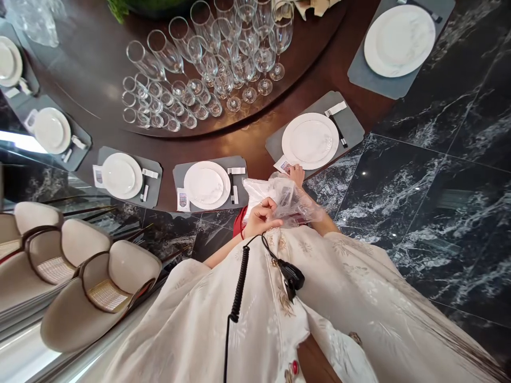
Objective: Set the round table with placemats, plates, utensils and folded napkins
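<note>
My left hand [260, 217] is closed on a clear plastic bag [293, 199] in front of my body, with white packets [255, 192] showing at its left side. My right hand [296, 174] reaches past the bag to the table edge. Its fingers are closed at a small white printed packet [282, 164], which lies at the lower left of a white plate [310, 139]. That plate rests on a grey placemat [353, 125], with dark chopsticks [338, 130] on its right. A similar printed packet [183, 199] lies beside the stacked plates [206, 185] of the setting to the left.
Many stemmed glasses [243, 66] and small tumblers [159, 109] crowd the raised turntable [91, 69]. Further settings with plates [399, 40] line the round table's edge. Beige chairs [120, 284] stand at lower left. A black coiled cord [239, 282] hangs across my clothing.
</note>
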A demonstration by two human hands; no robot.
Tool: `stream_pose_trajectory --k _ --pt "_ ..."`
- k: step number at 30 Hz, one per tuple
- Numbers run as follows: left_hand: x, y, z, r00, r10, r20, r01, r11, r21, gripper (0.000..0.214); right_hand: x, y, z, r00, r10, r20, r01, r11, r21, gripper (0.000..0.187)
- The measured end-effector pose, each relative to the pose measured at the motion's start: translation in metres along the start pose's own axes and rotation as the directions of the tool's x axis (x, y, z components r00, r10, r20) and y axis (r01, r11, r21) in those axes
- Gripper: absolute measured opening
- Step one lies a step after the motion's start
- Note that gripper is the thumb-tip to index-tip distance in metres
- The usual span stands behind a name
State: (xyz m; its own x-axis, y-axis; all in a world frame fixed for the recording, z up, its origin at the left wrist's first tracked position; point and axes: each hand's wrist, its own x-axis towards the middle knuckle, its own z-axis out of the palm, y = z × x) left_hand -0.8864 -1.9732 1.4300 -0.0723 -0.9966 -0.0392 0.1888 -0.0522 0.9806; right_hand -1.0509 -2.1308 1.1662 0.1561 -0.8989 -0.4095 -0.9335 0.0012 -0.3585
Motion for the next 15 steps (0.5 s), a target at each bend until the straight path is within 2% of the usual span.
stream_pose_trajectory --k 2,4,6,7,9,11,12,13,15 --pt "0.005 -0.001 0.0 0.999 0.02 -0.027 -0.02 1.0 -0.006 0.068 0.003 0.002 -0.021 0.996 0.045 -0.075 -0.026 0.971 0.236 0.033" --pt "0.009 -0.004 0.002 0.996 0.036 -0.085 -0.036 0.999 -0.007 0.069 -0.003 0.003 -0.053 0.982 0.047 -0.183 0.054 0.857 0.512 0.036" --pt "0.012 -0.007 0.003 0.988 0.037 -0.151 -0.038 0.999 -0.004 0.071 -0.023 0.0 -0.089 0.961 -0.056 -0.272 0.23 0.711 0.665 0.037" --pt "0.013 -0.009 0.004 0.984 0.031 -0.174 -0.031 1.0 -0.002 0.071 -0.038 -0.005 -0.107 0.943 -0.162 -0.29 0.323 0.657 0.682 0.036" --pt "0.015 -0.013 0.007 0.983 0.015 -0.181 -0.015 1.0 0.0 0.073 -0.071 -0.022 -0.135 0.874 -0.423 -0.24 0.469 0.603 0.646 0.032" --pt "0.015 -0.016 0.009 0.989 0.004 -0.147 -0.003 1.0 0.005 0.075 -0.099 -0.044 -0.154 0.784 -0.611 -0.112 0.566 0.629 0.533 0.023" --pt "0.015 -0.017 0.01 0.992 0.005 -0.123 -0.004 1.0 0.005 0.075 -0.109 -0.056 -0.159 0.758 -0.651 -0.038 0.596 0.668 0.446 0.019" --pt "0.015 -0.018 0.01 0.995 0.011 -0.102 -0.011 1.0 0.003 0.075 -0.117 -0.068 -0.162 0.753 -0.657 0.034 0.609 0.715 0.343 0.016" --pt "0.014 -0.02 0.012 0.997 0.033 -0.068 -0.034 0.999 -0.01 0.074 -0.124 -0.086 -0.166 0.777 -0.609 0.159 0.596 0.793 0.123 0.015"
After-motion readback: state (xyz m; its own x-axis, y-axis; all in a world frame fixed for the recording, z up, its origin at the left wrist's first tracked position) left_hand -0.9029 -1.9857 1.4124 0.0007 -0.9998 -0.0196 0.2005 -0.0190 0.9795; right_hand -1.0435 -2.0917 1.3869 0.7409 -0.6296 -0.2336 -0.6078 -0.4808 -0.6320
